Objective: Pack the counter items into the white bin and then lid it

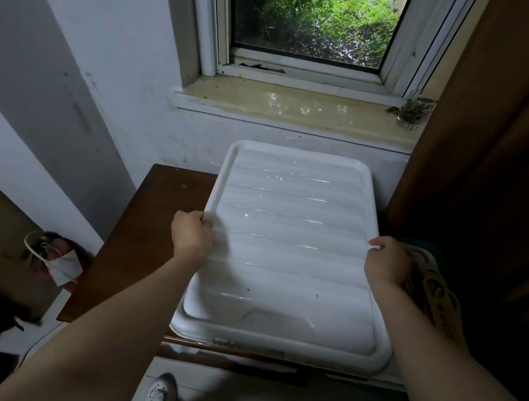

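Observation:
A white ribbed lid [290, 246] lies flat over the white bin, whose front rim [367, 376] shows just below the lid's near edge. My left hand [190, 235] grips the lid's left edge, fingers curled over the rim. My right hand [385, 262] grips the right edge the same way. The lid sits a little to the left of the bin, so a strip of the bin's contents, a brown printed bag [438, 297], shows along the right side. Whatever else the bin holds is hidden under the lid.
The bin stands on a brown wooden table [134, 249] under a window sill [292, 106]. A glass [412, 109] sits on the sill's right end. A brown cabinet [503, 169] rises at the right. A face mask [63, 267] hangs at the left. My shoes [161, 395] stand on white tiles.

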`<state>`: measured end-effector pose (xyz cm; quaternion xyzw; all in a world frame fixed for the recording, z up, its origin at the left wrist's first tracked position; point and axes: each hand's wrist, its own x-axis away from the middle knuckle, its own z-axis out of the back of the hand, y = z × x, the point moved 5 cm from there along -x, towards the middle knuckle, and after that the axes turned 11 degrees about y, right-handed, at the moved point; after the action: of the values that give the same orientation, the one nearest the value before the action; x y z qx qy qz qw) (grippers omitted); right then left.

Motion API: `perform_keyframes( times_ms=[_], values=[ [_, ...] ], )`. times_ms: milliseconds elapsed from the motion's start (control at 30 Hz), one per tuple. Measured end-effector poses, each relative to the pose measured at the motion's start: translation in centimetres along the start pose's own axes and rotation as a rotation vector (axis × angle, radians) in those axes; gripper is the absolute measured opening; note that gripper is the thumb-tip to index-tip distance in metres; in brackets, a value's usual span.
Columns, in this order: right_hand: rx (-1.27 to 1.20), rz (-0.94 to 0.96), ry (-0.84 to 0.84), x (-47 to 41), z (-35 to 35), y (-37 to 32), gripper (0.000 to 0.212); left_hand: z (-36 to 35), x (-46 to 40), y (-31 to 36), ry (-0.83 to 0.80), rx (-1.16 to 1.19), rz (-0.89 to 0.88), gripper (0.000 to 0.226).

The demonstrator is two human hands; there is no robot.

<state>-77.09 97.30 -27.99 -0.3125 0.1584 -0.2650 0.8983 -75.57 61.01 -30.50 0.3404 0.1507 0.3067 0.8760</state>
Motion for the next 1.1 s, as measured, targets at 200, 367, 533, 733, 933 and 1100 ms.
perform_keyframes(
  times_ms=[200, 367, 533, 733, 933, 1100],
  values=[
    [-0.006, 0.01, 0.008, 0.4, 0.0, 0.5, 0.03, 0.2, 0.1, 0.1, 0.003, -0.017, -0.011, 0.028],
    [-0.017, -0.015, 0.022, 0.6, 0.0, 0.4, 0.03, 0.2, 0.5, -0.1, 0.015, -0.02, 0.01, 0.028],
    [-0.063, -0.037, 0.045, 0.9, 0.1, 0.2, 0.029, 0.2, 1.1, 0.0, 0.035, -0.081, -0.011, 0.029],
    [-0.051, -0.05, 0.065, 0.7, -0.2, 0.2, 0.024, 0.0, 0.9, 0.6, 0.045, -0.1, -0.036, 0.029],
    [-0.037, -0.069, 0.076, 0.5, -0.5, -0.5, 0.025, -0.3, 0.4, 1.1, 0.045, -0.076, -0.04, 0.028],
    [-0.008, -0.074, 0.069, 0.8, -0.6, -0.6, 0.027, -0.2, 0.5, 1.2, 0.057, -0.082, -0.032, 0.028]
  ],
)
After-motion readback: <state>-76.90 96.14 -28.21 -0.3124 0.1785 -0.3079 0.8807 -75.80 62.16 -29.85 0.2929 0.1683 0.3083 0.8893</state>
